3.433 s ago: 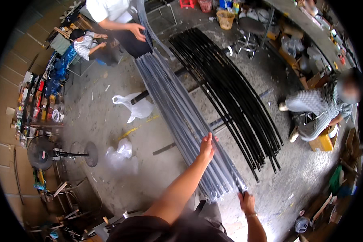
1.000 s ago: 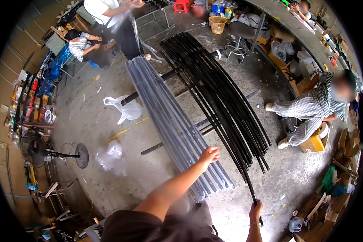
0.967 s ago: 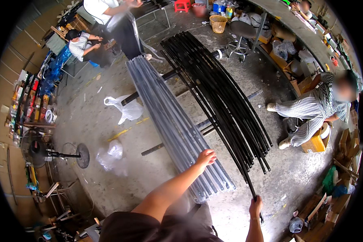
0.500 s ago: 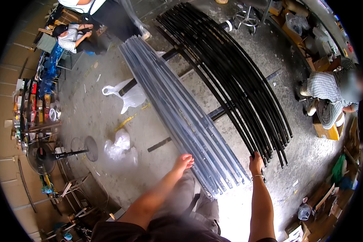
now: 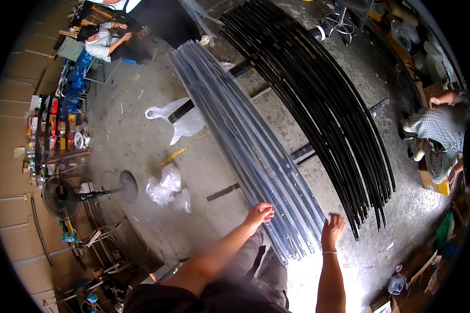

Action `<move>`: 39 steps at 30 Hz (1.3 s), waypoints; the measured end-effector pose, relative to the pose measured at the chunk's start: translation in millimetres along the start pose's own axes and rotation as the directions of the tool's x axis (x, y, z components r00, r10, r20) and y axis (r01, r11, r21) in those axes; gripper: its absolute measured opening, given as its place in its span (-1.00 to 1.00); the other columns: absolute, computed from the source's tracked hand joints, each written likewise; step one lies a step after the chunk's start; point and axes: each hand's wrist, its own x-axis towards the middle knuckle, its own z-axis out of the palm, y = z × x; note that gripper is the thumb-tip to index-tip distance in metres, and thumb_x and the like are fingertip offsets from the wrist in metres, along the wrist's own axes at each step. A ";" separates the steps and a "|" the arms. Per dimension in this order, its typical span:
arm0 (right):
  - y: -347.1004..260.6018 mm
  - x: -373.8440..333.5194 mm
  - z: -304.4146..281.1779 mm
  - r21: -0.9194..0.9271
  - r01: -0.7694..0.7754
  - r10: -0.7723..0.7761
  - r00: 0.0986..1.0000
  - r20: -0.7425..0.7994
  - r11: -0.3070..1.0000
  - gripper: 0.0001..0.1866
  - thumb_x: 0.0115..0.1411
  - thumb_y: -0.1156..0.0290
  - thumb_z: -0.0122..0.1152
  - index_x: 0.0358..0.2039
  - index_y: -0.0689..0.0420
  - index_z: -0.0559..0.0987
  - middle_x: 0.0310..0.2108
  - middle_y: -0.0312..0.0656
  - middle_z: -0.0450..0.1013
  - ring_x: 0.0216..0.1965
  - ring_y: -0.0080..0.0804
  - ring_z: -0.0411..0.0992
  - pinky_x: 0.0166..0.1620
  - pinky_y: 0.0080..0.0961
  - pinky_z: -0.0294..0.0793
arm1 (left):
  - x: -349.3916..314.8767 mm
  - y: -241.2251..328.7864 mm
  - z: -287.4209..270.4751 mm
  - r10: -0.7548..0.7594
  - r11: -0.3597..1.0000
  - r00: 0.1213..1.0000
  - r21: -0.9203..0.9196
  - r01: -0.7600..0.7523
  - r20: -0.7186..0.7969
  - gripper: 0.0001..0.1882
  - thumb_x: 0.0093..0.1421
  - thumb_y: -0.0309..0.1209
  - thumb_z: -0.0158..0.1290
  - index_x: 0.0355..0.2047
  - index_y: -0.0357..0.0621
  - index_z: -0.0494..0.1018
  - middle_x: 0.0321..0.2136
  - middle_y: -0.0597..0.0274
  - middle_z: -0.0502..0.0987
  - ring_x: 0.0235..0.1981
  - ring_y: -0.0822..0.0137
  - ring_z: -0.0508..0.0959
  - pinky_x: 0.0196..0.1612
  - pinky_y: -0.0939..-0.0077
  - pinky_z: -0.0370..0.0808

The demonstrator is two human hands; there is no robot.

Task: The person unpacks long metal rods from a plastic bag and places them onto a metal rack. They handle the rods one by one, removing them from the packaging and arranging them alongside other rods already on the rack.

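Note:
A long bundle of rods in clear plastic sleeves point(image 5: 256, 151) slants across the middle, its lower end in front of my legs. At its lower left edge is my left hand point(image 5: 260, 214), with the fingers curled closed; what they hold, if anything, is hidden. My right hand point(image 5: 333, 230) hovers by the bundle's lower right edge, fingers loosely apart and holding nothing. Further right lie many long black rods point(image 5: 318, 109) side by side, their lower ends up and to the right of my right hand and apart from it.
Dark support bars point(image 5: 303, 152) run crosswise beneath the rods. A plastic bag point(image 5: 185, 124) and crumpled plastic point(image 5: 167, 185) lie on the left floor near a standing fan point(image 5: 60, 197). Co-workers sit at the far left point(image 5: 102, 44) and right point(image 5: 433, 128); another person's dark-clothed legs point(image 5: 167, 23) stand beyond the bundle.
My right hand has let go of a black rod's end and moved down, nearer the sleeved bundle. My left hand stays curled at the bundle's edge. The whole view has shifted slightly.

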 end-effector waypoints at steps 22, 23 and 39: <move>21.3 -56.2 -83.6 0.092 -0.144 0.139 0.989 0.054 0.985 -0.51 -0.11 -0.10 0.22 -0.56 0.13 0.44 -0.58 -0.10 0.43 -0.50 -0.05 0.41 -0.46 -0.24 0.32 | 41.0 80.6 93.6 0.193 0.979 0.977 -0.078 -0.186 0.095 -0.48 0.17 -0.03 -0.03 -0.05 -0.19 0.27 -0.08 0.09 0.38 -0.03 0.24 0.37 0.03 0.23 0.30; 20.6 -60.0 -86.4 0.054 -0.171 0.168 0.984 0.057 0.984 -0.52 -0.08 -0.11 0.19 -0.57 0.11 0.46 -0.58 -0.11 0.44 -0.49 -0.07 0.43 -0.46 -0.23 0.35 | 47.6 80.9 98.0 0.158 0.971 0.985 -0.195 -0.140 0.077 -0.48 0.16 -0.01 -0.03 -0.07 -0.18 0.28 -0.09 0.11 0.38 -0.03 0.23 0.36 0.03 0.22 0.29; -35.1 -78.2 -210.8 0.160 0.126 -0.134 0.990 0.041 0.979 -0.46 -0.08 -0.04 0.21 -0.25 0.14 0.41 -0.21 -0.10 0.41 -0.14 -0.21 0.38 -0.12 -0.34 0.36 | -52.2 57.3 168.5 0.407 0.650 0.898 -0.743 -0.158 0.165 -0.74 0.26 -0.19 -0.17 -0.49 -0.04 0.20 -0.60 0.42 0.20 -0.49 0.44 0.28 0.02 0.12 0.30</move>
